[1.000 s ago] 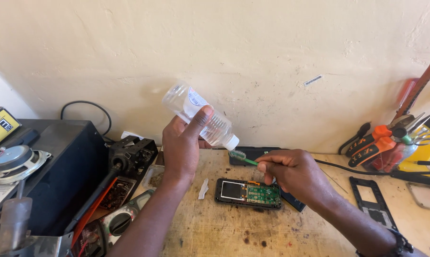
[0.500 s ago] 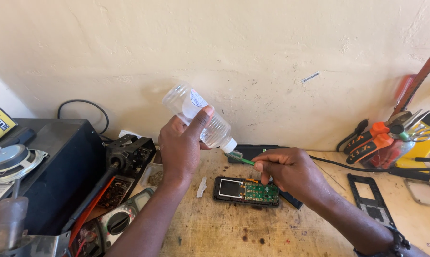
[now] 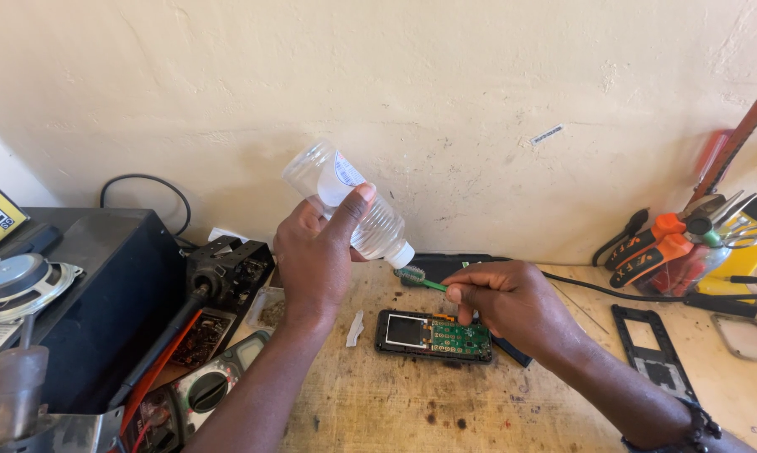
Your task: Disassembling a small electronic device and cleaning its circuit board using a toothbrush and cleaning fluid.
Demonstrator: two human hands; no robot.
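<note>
Head view, looking down at the wooden worktop (image 3: pixel 445 403). My left hand (image 3: pixel 315 260) is gripping a clear plastic bottle with a white nozzle (image 3: pixel 349 205), fingers wrapped fully round it, tilting it so the nozzle is pointing down at the bristles of a green-handled toothbrush (image 3: pixel 413 275). My right hand (image 3: pixel 512 302) is pinching that brush by its handle, fingers closed, holding it just above an opened black phone with a bare green circuit board (image 3: pixel 435 335), which is lying flat on the worktop between my hands. Judging by this: casing already off, board exposed; brush is being wetted, nozzle nearly touching the bristles. No liquid is showing on the board, so scrubbing looks not yet begun. A loose black phone frame (image 3: pixel 651 348) is lying to the right.
</note>
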